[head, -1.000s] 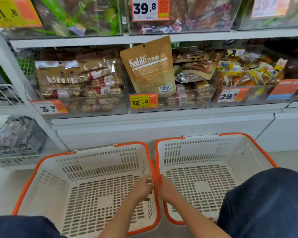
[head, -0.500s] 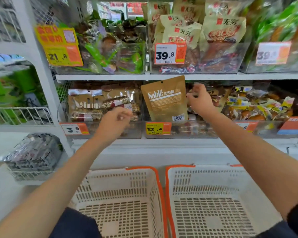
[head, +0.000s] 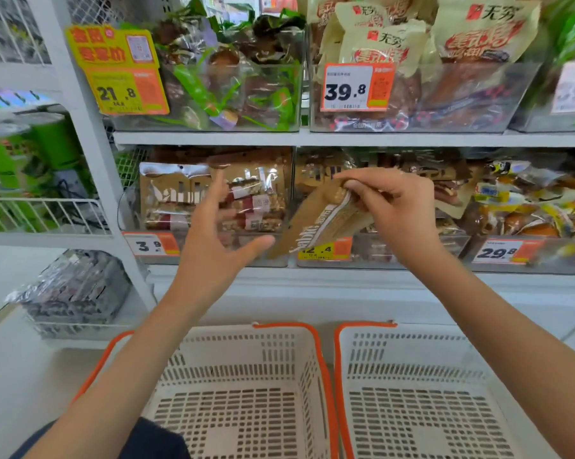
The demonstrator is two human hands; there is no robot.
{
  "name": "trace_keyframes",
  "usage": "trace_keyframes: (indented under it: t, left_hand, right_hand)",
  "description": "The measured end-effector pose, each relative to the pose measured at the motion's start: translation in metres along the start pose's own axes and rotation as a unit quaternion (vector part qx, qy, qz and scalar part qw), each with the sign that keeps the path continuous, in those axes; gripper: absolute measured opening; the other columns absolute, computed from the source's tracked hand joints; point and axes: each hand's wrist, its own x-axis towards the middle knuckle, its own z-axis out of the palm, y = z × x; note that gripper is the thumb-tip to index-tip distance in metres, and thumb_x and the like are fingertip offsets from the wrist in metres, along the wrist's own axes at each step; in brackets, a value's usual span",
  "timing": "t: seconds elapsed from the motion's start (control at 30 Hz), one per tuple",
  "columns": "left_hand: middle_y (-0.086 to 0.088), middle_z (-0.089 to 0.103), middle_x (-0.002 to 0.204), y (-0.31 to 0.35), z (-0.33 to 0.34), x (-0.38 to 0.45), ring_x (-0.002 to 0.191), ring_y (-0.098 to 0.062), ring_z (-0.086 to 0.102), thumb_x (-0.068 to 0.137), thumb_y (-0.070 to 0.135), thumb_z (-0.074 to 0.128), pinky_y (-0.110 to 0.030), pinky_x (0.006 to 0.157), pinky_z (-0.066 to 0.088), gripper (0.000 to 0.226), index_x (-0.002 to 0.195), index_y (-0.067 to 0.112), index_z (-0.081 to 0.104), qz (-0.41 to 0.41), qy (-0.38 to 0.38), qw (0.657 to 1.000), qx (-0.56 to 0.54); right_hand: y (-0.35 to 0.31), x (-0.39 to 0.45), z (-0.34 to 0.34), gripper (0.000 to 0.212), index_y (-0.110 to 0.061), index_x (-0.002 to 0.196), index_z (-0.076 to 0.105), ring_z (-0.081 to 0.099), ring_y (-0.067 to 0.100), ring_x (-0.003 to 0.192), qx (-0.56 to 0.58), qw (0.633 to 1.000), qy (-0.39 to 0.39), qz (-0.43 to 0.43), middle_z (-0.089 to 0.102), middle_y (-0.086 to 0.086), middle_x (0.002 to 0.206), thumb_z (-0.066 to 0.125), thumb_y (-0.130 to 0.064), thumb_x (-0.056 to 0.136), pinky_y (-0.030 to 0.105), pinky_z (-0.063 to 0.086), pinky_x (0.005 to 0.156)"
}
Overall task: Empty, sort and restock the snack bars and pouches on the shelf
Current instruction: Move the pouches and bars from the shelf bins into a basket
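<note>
My right hand (head: 385,207) pinches the top edge of a brown Sable pouch (head: 319,223), which hangs tilted in front of the middle clear bin (head: 412,253) on the lower shelf. Left of the pouch, my left hand (head: 216,240) is spread open with its thumb close to the pouch's lower corner; it holds nothing. Behind that hand, the left clear bin (head: 273,260) holds snack bars (head: 253,210) and more brown pouches. Two white baskets with orange rims stand on the floor below: the left basket (head: 246,336) and the right basket (head: 412,339).
The right clear bin (head: 544,260) holds yellow-wrapped snacks. The upper shelf (head: 312,139) carries bins of green-wrapped items and beige pouches. A white upright post (head: 90,144) divides off wire shelves at left, with a wire tray of dark packets (head: 74,293) low down.
My right hand has taken hold of the Sable pouch and pulled it out of the middle bin, tilting it leftward. My left hand has opened and moved right toward the pouch.
</note>
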Motion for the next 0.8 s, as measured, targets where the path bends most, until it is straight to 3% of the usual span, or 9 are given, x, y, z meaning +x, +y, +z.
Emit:
trace_keyframes:
  t: [0.07,0.13,0.23,0.33,0.47,0.53,0.63,0.73,0.8]
  left_hand:
    - [0.022,0.051,0.122,0.004,-0.011,-0.01,0.099,0.014,0.05,0.071,0.045,0.068,-0.004,0.077,0.04,0.066,0.132,0.039,0.046,0.071,0.004,0.996,0.057]
    - [0.016,0.062,0.09,-0.001,-0.021,-0.024,0.077,0.011,0.054,0.078,0.034,0.069,-0.004,0.066,0.037,0.03,0.103,0.018,0.07,0.071,0.004,0.994,0.082]
    - [-0.004,0.047,0.056,-0.03,-0.046,-0.044,0.051,-0.01,0.042,0.088,0.024,0.065,-0.02,0.052,0.032,0.028,0.071,0.002,0.061,0.01,-0.025,0.99,0.139]
    - [-0.002,0.038,0.052,-0.078,-0.071,-0.065,0.05,-0.018,0.038,0.092,0.027,0.06,-0.032,0.053,0.026,0.041,0.058,0.012,0.041,-0.059,-0.088,0.965,0.241]
    - [0.001,0.052,0.064,-0.156,-0.082,-0.097,0.063,-0.017,0.05,0.091,0.02,0.061,-0.029,0.057,0.031,0.024,0.07,0.009,0.057,-0.167,-0.115,0.942,0.267]
    - [0.001,0.06,0.077,-0.191,-0.08,-0.11,0.077,-0.019,0.057,0.091,0.019,0.061,-0.025,0.062,0.033,0.012,0.088,0.01,0.068,-0.217,-0.123,0.927,0.279]
    - [-0.012,0.068,0.098,-0.241,-0.073,-0.121,0.093,-0.028,0.06,0.094,0.025,0.057,-0.03,0.073,0.038,0.021,0.103,0.008,0.068,-0.306,-0.138,0.889,0.311]
    - [-0.014,0.066,0.112,-0.282,-0.068,-0.132,0.103,-0.03,0.059,0.097,0.029,0.051,-0.033,0.085,0.042,0.03,0.116,0.01,0.064,-0.362,-0.14,0.844,0.372]
    - [-0.014,0.067,0.11,-0.302,-0.066,-0.143,0.102,-0.03,0.06,0.097,0.027,0.051,-0.032,0.082,0.044,0.03,0.116,0.009,0.064,-0.394,-0.121,0.835,0.365]
  right_hand:
    - [-0.023,-0.004,0.011,0.018,-0.011,0.101,0.075,0.061,-0.008,0.082,0.034,0.999,-0.026,0.022,0.066,-0.015,0.091,0.064,-0.011,0.087,0.011,0.05,0.078]
    - [-0.035,-0.012,0.03,0.016,-0.013,0.101,0.074,0.063,-0.003,0.067,0.094,0.99,-0.057,0.086,0.068,-0.016,0.08,0.064,-0.011,0.088,0.017,0.054,0.07]
    - [-0.034,-0.038,0.075,0.015,-0.011,0.096,0.072,0.064,0.009,0.055,0.188,0.945,-0.155,0.217,0.068,-0.003,0.071,0.058,-0.008,0.093,0.025,0.058,0.06]
    - [-0.019,-0.08,0.13,0.021,-0.006,0.111,0.066,0.07,0.018,0.073,0.246,0.857,-0.273,0.361,0.069,0.011,0.101,0.051,-0.012,0.098,0.031,0.06,0.07]
    - [0.0,-0.151,0.184,0.031,-0.018,0.129,0.056,0.069,0.026,0.094,0.235,0.789,-0.367,0.434,0.057,0.008,0.13,0.05,-0.023,0.099,0.035,0.057,0.082]
    - [0.003,-0.186,0.202,0.03,-0.021,0.128,0.055,0.07,0.018,0.087,0.226,0.772,-0.39,0.449,0.058,0.007,0.128,0.05,-0.025,0.099,0.029,0.058,0.075]
    - [0.003,-0.226,0.219,0.03,-0.02,0.129,0.055,0.067,0.013,0.078,0.213,0.728,-0.41,0.506,0.059,0.005,0.124,0.049,-0.022,0.099,0.026,0.057,0.07]
    - [0.007,-0.25,0.222,0.026,-0.025,0.125,0.056,0.068,0.015,0.085,0.196,0.697,-0.434,0.537,0.062,-0.001,0.121,0.049,-0.026,0.099,0.026,0.057,0.074]
    - [0.014,-0.256,0.22,0.025,-0.026,0.123,0.056,0.069,0.015,0.088,0.195,0.685,-0.442,0.545,0.064,-0.004,0.117,0.048,-0.026,0.1,0.022,0.057,0.072]
